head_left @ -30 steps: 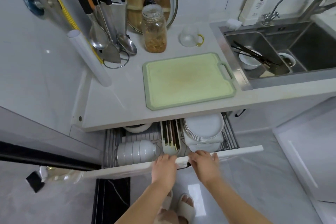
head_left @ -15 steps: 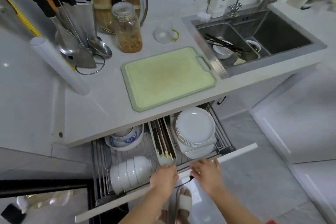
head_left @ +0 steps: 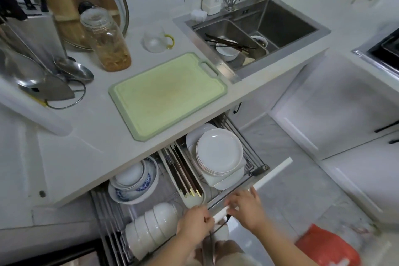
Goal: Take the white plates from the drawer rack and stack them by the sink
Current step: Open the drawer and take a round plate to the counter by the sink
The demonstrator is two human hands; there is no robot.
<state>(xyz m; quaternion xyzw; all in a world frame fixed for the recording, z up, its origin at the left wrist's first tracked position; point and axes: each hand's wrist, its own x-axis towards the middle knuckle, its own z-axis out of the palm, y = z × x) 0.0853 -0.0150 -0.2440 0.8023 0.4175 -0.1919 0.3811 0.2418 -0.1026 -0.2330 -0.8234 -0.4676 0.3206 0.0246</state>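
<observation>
Both hands were down at the near edge, about 6 o'clock. The left hand (head_left: 195, 223) had its fingers curled over the white front panel of the pull-out drawer (head_left: 272, 174), gripping the top edge. The right hand (head_left: 245, 209) sat just beside it on the same edge, fingers bent over it too — both grasping the drawer front.

Inside the wire drawer rack (head_left: 254, 153), a row of plain white bowls on their sides (head_left: 151, 229) lay at roughly 7 o'clock, just left of the left hand. A narrow white tray of dark chopsticks (head_left: 183, 173) ran down the middle. Left of it sat nested blue-and-white patterned bowls (head_left: 135, 181), partly under the counter.

The stack of round white plates (head_left: 219, 151) was still in the rack, on the right side at about 1 o'clock from the hands, resting on larger squarish white dishes.

Farther back, the pale green plastic cutting board (head_left: 168, 95) lay flat on the white countertop (head_left: 86, 136), and at 2 o'clock the stainless steel sink (head_left: 287, 21) held a bowl and chopsticks — well apart from the plates.
</observation>
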